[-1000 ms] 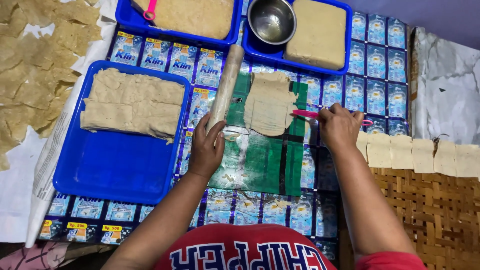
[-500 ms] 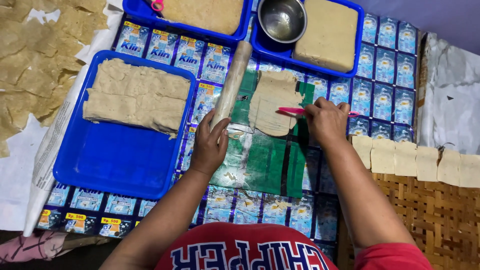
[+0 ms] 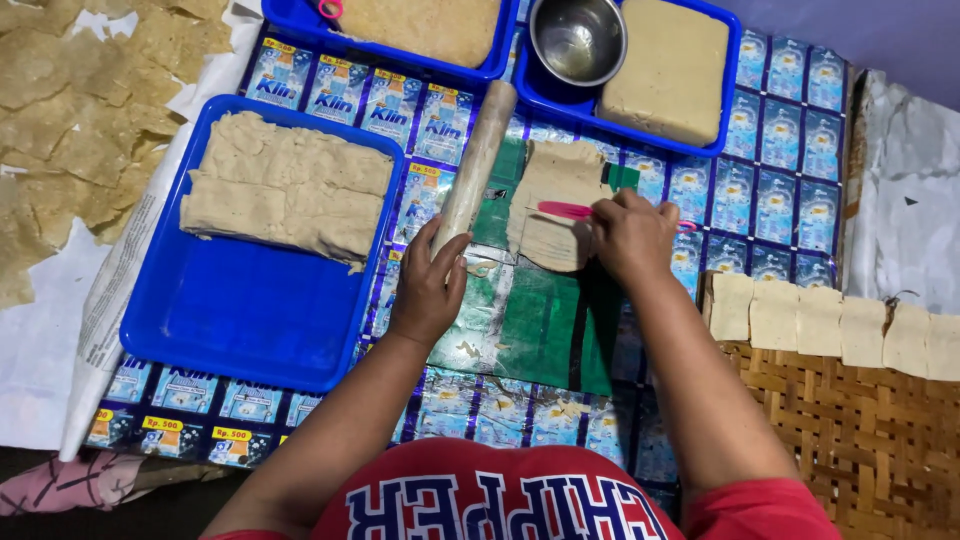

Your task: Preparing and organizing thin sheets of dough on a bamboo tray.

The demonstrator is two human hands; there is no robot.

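Starting at far left: thin dried dough sheets (image 3: 70, 110) lie scattered on white paper (image 3: 40, 350), some overlapping. Next, a blue tray (image 3: 230, 320) holds a slab of folded flat dough (image 3: 285, 185) in its upper half; its lower half shows bare blue plastic. Left hand (image 3: 428, 285) rests palm-down at the lower end of a wooden rolling pin (image 3: 477, 160), fingers loosely curled around the pin's end, thumb to the side; the pin lies tilted, its upper end toward the top trays. Just right of the pin, a flattened dough piece (image 3: 550, 200) lies on a green work mat (image 3: 530, 320). Right hand (image 3: 632, 235) lies over the right edge of that dough, fingers closed around a pink-handled tool (image 3: 565, 210) whose free end points left across the dough; the blade itself cannot be made out. Above, a second blue tray (image 3: 735, 110) holds a steel bowl (image 3: 577, 38) and a thick dough block (image 3: 668, 70). At far right, a row of cut dough squares (image 3: 830, 325) sits along the top edge of a woven bamboo tray (image 3: 850, 440).
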